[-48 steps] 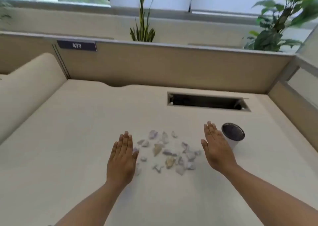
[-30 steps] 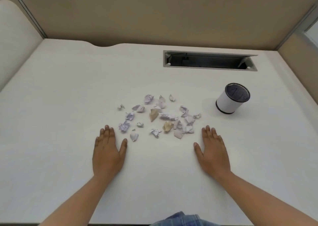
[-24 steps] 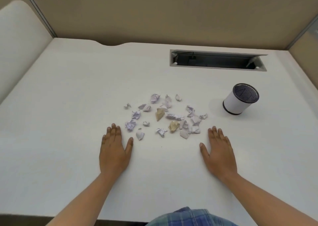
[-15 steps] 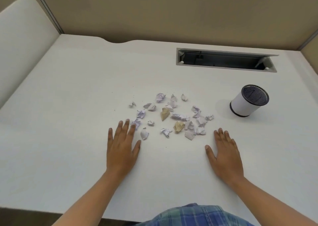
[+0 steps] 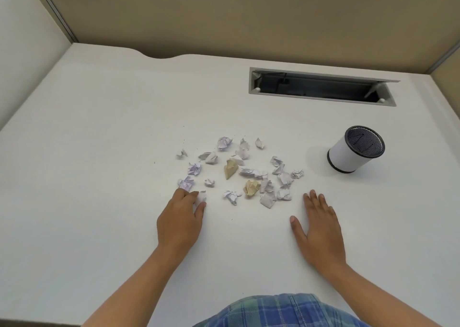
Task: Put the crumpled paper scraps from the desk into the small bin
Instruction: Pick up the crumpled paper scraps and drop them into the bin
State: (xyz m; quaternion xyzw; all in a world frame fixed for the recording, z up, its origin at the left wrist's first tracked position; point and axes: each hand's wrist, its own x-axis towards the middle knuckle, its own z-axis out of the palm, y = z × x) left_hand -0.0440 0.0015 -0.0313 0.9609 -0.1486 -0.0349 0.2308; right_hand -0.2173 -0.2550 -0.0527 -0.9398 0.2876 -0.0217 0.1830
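Several crumpled paper scraps (image 5: pixel 251 172), mostly pale lilac and two tan, lie scattered in the middle of the white desk (image 5: pixel 99 127). The small bin (image 5: pixel 348 156), white with a dark mesh inside, stands upright to their right. My left hand (image 5: pixel 180 218) is at the near left edge of the pile, with its fingers curled around a white scrap (image 5: pixel 201 197) pinched against the thumb. My right hand (image 5: pixel 317 229) lies flat on the desk just below the right side of the pile, fingers spread, touching no scrap.
A rectangular cable slot (image 5: pixel 321 86) is open in the desk behind the bin. Tan partition walls (image 5: pixel 224 15) close the back and right, and a rounded cream panel (image 5: pixel 22 40) the left. My blue plaid clothing (image 5: pixel 281 311) shows at the near edge.
The view has tilted down onto the desk. My left hand slid forward to the pile and its fingers closed on a white scrap. My right hand has stayed flat.
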